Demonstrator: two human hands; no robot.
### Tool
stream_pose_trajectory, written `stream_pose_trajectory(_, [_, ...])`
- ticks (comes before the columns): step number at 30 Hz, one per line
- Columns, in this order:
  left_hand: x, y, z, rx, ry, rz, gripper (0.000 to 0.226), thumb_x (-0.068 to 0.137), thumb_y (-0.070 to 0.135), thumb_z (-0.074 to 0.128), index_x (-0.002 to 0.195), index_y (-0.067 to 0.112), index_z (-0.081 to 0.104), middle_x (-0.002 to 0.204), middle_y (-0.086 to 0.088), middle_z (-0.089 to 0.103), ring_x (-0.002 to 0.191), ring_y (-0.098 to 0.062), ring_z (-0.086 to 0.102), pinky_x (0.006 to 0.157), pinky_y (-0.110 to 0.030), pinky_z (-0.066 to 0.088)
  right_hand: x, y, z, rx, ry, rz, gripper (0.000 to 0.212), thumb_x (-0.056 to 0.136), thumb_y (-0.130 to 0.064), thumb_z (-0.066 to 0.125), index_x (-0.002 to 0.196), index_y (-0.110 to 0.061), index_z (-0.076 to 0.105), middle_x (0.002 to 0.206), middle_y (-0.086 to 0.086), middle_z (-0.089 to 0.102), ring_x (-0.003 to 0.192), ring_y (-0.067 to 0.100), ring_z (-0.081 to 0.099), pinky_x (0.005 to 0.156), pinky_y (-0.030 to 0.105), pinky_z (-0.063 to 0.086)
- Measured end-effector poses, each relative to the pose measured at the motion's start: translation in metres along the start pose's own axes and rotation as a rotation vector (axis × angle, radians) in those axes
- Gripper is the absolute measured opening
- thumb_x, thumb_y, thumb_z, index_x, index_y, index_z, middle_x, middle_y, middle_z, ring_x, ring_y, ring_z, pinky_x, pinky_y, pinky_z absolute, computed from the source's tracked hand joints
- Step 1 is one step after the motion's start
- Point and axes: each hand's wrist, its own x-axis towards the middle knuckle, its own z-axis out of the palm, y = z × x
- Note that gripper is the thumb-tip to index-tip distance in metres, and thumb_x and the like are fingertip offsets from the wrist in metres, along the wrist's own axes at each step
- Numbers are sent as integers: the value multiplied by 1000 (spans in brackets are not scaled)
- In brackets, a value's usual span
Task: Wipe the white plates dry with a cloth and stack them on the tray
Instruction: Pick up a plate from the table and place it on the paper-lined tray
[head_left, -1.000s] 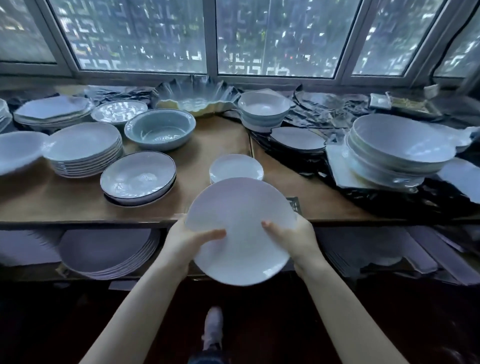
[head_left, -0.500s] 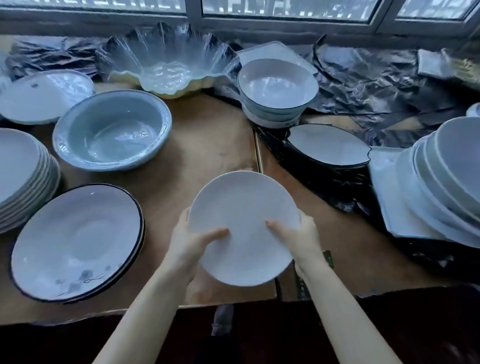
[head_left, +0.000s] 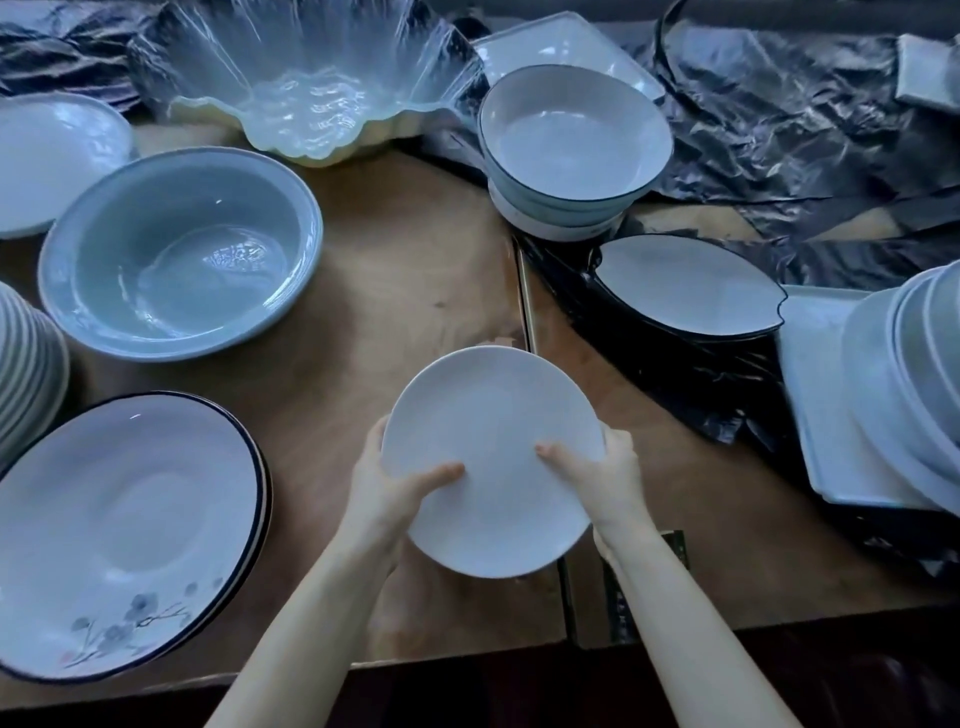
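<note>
Fingers of left hand (head_left: 382, 491) and right hand (head_left: 605, 480) (under white plate (head_left: 493, 457)) hidden

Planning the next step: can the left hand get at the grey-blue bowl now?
Likely not yet: the left hand grips the white plate. Nothing stands between it and the grey-blue bowl, so once freed it probably could.
</note>
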Motion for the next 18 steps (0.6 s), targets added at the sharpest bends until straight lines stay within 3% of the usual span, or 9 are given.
stream_pose_trajectory(4, [3,-1,0,22,-2,-11,83,43,19,88,120,34,58,107,9,71,91,-9,71,67,-29,57,0,5,2,3,12,25,60,63,-34,79,116,-10,65,127,19,55,106,35,63,85,54,57])
stream_pose_trajectory(12, [8,-1,0,43,-19,-50,79,45,18,88,119,32,62,107,7,73,96,-18,71,81,-43,60,3,6,6,31,24,24,59,60,-35,77,114,-12,66,126,17,56,104,34,64,85,54,58])
stream_pose_trajectory(18, [5,3,-1,85,-46,-42,76,49,23,87,120,33,60,104,11,73,94,-13,71,82,-42,59,5,2,5,5,36,23,55,58,-33,78,106,-6,68,127,17,56,103,33,65,84,54,58])
